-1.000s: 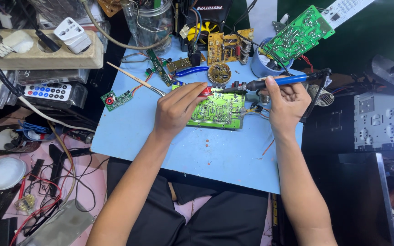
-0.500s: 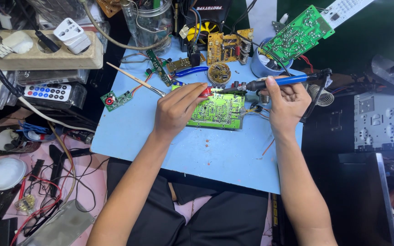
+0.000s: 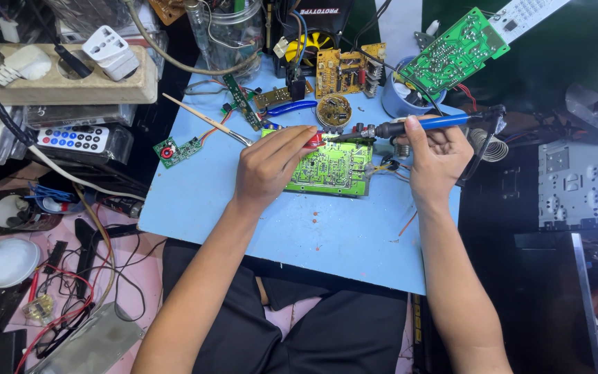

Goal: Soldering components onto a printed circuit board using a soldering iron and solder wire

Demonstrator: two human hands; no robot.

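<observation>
Soldering on the green circuit board (image 3: pixel 327 170), which lies flat near the middle of the blue mat (image 3: pixel 299 228); my right hand (image 3: pixel 437 156) is closed around the blue-handled soldering iron (image 3: pixel 417 126), held like a pen so the tip reaches left to the board's top edge; my left hand (image 3: pixel 268 166) rests on the board's left side, fingers curled, pinching something red (image 3: pixel 315 138) right at the iron's tip, likely to steady it, though what it is I can't tell; the left palm also pins the board so it doesn't slide. Coiled iron stand (image 3: pixel 487 142) sits just beside my right hand, handy for parking the iron; blue-handled pliers (image 3: pixel 292 107) and a round brown board (image 3: pixel 333 109) lie just above the work; small green board with red knob (image 3: pixel 176 150) well left of it; another green board (image 3: pixel 455 52) propped at top right; remote control (image 3: pixel 74 138) and power strip (image 3: pixel 64 76) off the mat at left.
</observation>
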